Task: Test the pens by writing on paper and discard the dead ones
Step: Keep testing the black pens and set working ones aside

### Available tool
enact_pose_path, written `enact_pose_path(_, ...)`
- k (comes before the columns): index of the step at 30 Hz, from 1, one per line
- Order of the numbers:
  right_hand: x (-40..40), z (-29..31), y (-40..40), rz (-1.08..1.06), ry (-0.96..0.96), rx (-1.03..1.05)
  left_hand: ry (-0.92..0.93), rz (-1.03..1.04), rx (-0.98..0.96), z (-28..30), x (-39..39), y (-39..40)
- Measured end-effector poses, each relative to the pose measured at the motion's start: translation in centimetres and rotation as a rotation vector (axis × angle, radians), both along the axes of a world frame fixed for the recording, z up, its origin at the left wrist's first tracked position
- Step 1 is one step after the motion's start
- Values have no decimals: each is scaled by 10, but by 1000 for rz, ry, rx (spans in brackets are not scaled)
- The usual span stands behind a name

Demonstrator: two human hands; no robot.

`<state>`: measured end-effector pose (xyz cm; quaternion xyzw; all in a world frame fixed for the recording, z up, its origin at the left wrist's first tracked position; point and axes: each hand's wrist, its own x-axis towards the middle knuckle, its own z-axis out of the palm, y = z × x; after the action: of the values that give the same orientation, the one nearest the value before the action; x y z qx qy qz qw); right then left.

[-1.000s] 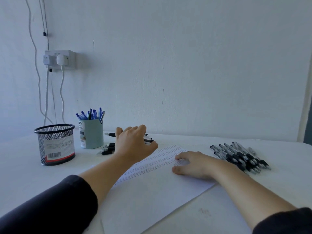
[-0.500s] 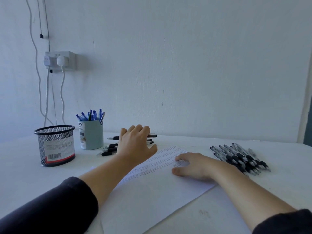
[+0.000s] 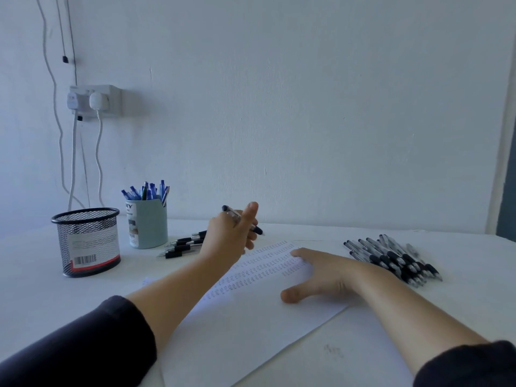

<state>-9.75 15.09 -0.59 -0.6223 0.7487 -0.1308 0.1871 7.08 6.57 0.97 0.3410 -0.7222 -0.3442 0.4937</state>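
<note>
My left hand (image 3: pixel 231 236) is raised just above the table and grips a black-and-clear pen (image 3: pixel 258 229), its tip pointing right and down. Behind that hand lie a few black pens (image 3: pixel 181 247) in a small group. My right hand (image 3: pixel 321 275) rests flat on the white paper (image 3: pixel 251 331), fingers spread, holding nothing. The upper part of the sheet carries rows of small written marks. A larger heap of black pens (image 3: pixel 393 256) lies to the right of the paper.
A black mesh cup (image 3: pixel 88 241) stands at the left. Beside it a pale blue cup (image 3: pixel 148 227) holds several blue pens. A wall socket (image 3: pixel 93 101) with cables hangs above them. The white table (image 3: pixel 418 331) meets the wall at the back.
My left hand was lying flat over the small group of pens; it has closed on one pen and lifted it. My right hand spread its fingers a little on the paper.
</note>
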Motion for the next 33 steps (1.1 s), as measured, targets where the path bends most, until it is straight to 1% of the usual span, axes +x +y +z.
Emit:
enact_pose_path(2, 0, 1, 2, -6, -16, -9, 131, -80, 198, -1, -4, 1)
enact_pose_path(3, 0, 1, 3, -7, -22, -11, 146, -97, 250, -1, -5, 2)
enact_pose_path(6, 2, 1, 3, -6, -23, -10, 115, -73, 336, -6, -11, 5)
enact_pose_path(9, 4, -1, 1, -9, -16, 5, 177, -89, 445, -7, -18, 16)
enact_pose_path(11, 4, -1, 1, -7, 1, 11, 194, -90, 478, -9, -22, 19)
enact_pose_path(14, 5, -1, 2, -3, 42, 6, 124, -66, 440, -16, -25, 18)
enact_pose_path(18, 5, -1, 3, -34, 118, 35, -25, 16, 355, -21, -26, 15)
enact_pose_path(24, 8, 1, 8, -51, 167, 70, -177, 89, 249, -22, -26, 14)
enact_pose_path(28, 5, -1, 3, -43, 196, 84, -231, 117, 215, -23, -26, 14)
enact_pose_path(33, 1, -4, -2, -53, 176, 111, -262, 131, 190, -23, -27, 15)
